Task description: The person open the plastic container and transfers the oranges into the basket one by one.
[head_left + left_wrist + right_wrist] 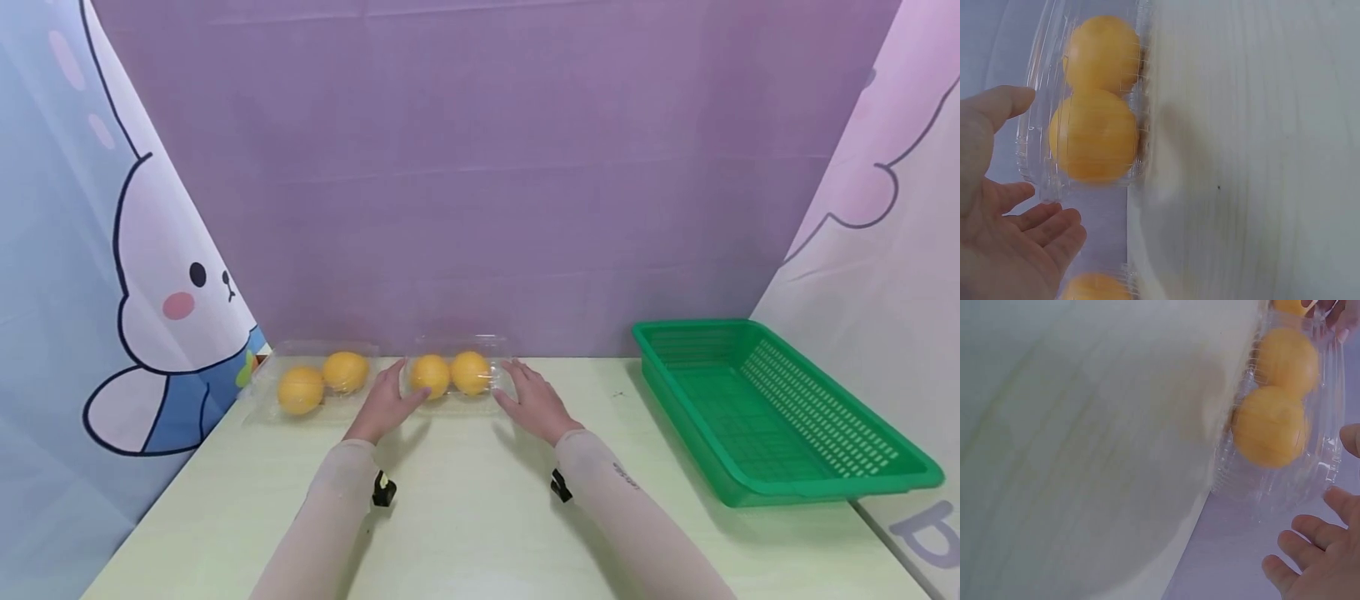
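Observation:
A clear plastic clamshell box (pixel 459 408) with two oranges (pixel 470 372) inside stands at the back of the table, between both hands. At its left end is my left hand (pixel 387 405), thumb and fingers spread; whether the fingertips touch the plastic I cannot tell. My right hand (pixel 536 403) is at the right end, fingers loosely spread and close to the box corner (pixel 1329 465). Neither hand is curled round anything. To the left of my left hand lies a second clear box (pixel 270 407), also holding two oranges (pixel 301 390).
A green plastic basket (pixel 686 425) with slotted sides sits on the right of the pale table (pixel 465 517). Behind the boxes hangs a purple cloth (pixel 480 183). Printed cloths (pixel 45 292) stand at the left and right sides.

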A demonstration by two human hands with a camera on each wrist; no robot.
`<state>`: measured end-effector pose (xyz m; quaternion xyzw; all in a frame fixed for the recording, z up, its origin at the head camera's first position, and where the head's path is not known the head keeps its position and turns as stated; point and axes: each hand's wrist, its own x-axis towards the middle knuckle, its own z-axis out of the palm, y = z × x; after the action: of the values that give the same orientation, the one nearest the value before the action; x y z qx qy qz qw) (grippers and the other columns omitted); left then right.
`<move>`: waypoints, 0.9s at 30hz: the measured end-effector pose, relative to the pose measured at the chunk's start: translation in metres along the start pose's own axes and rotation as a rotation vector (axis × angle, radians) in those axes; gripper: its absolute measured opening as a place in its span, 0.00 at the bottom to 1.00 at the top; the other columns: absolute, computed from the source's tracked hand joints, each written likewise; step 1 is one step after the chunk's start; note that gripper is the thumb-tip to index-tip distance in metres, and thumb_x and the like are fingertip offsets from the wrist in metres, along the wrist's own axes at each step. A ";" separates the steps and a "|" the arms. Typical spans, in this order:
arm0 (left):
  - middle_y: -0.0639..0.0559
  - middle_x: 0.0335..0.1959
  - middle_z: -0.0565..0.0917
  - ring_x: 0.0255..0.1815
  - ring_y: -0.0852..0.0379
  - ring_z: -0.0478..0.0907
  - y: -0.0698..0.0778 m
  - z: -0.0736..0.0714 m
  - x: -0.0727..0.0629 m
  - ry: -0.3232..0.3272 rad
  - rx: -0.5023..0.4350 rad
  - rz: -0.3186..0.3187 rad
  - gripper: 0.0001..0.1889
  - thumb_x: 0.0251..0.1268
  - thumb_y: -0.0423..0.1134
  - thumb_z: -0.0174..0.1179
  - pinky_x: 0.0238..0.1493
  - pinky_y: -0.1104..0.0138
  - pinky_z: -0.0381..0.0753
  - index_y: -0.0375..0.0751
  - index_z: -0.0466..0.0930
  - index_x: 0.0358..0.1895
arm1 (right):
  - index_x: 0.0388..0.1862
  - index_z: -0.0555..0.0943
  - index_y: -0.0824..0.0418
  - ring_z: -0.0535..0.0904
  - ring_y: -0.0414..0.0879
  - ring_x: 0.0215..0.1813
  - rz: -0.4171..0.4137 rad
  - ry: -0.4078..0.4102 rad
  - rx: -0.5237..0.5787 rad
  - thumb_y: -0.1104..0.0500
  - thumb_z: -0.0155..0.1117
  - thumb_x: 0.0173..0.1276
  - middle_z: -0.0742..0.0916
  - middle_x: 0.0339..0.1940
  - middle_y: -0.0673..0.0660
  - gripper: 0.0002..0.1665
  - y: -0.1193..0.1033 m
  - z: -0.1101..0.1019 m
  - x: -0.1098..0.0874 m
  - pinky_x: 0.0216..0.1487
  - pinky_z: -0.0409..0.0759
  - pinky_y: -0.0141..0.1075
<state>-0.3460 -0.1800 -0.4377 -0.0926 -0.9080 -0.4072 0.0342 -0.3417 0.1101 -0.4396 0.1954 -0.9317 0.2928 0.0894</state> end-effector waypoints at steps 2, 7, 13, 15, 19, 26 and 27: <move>0.29 0.76 0.54 0.75 0.31 0.54 -0.001 0.001 0.001 -0.002 -0.002 -0.004 0.47 0.70 0.54 0.61 0.71 0.38 0.57 0.33 0.47 0.79 | 0.78 0.62 0.58 0.59 0.62 0.76 0.006 0.000 0.015 0.46 0.57 0.77 0.63 0.79 0.63 0.37 -0.001 0.002 0.001 0.73 0.59 0.59; 0.28 0.75 0.55 0.73 0.31 0.56 -0.002 0.003 0.003 0.001 -0.019 -0.007 0.47 0.70 0.54 0.61 0.71 0.39 0.58 0.29 0.47 0.79 | 0.79 0.61 0.60 0.60 0.61 0.76 0.028 0.001 0.052 0.46 0.57 0.77 0.64 0.78 0.64 0.38 -0.002 0.005 0.003 0.74 0.59 0.56; 0.28 0.72 0.58 0.70 0.32 0.62 -0.003 0.006 0.004 0.004 -0.044 -0.016 0.46 0.72 0.53 0.60 0.67 0.40 0.65 0.27 0.47 0.78 | 0.81 0.53 0.64 0.57 0.59 0.78 0.063 -0.015 0.108 0.49 0.56 0.78 0.62 0.79 0.64 0.41 -0.003 0.008 0.006 0.76 0.56 0.53; 0.28 0.72 0.57 0.70 0.32 0.63 -0.003 0.007 0.004 0.005 -0.056 -0.021 0.46 0.72 0.52 0.60 0.67 0.40 0.65 0.27 0.47 0.78 | 0.81 0.52 0.65 0.56 0.59 0.78 0.073 -0.016 0.114 0.48 0.56 0.78 0.62 0.79 0.64 0.43 -0.003 0.008 0.007 0.76 0.55 0.52; 0.28 0.71 0.58 0.69 0.33 0.63 -0.002 0.006 0.004 0.012 -0.056 -0.026 0.44 0.73 0.51 0.60 0.68 0.41 0.65 0.26 0.48 0.77 | 0.81 0.52 0.66 0.57 0.59 0.78 0.084 -0.004 0.144 0.50 0.58 0.78 0.62 0.79 0.65 0.43 -0.004 0.009 0.008 0.76 0.56 0.51; 0.26 0.70 0.60 0.70 0.30 0.61 0.000 0.005 0.004 0.017 -0.021 -0.026 0.43 0.73 0.50 0.60 0.71 0.41 0.60 0.25 0.50 0.77 | 0.81 0.53 0.65 0.57 0.59 0.78 0.094 0.007 0.163 0.50 0.58 0.78 0.62 0.79 0.64 0.43 -0.003 0.012 0.008 0.76 0.55 0.50; 0.26 0.70 0.60 0.70 0.30 0.61 0.001 0.005 0.004 0.019 -0.016 -0.026 0.43 0.73 0.49 0.60 0.71 0.41 0.60 0.24 0.50 0.76 | 0.81 0.53 0.65 0.57 0.59 0.78 0.092 0.009 0.163 0.50 0.58 0.78 0.62 0.79 0.64 0.43 -0.003 0.012 0.007 0.76 0.55 0.50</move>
<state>-0.3494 -0.1753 -0.4401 -0.0773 -0.9056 -0.4154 0.0366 -0.3475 0.0987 -0.4457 0.1575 -0.9123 0.3724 0.0640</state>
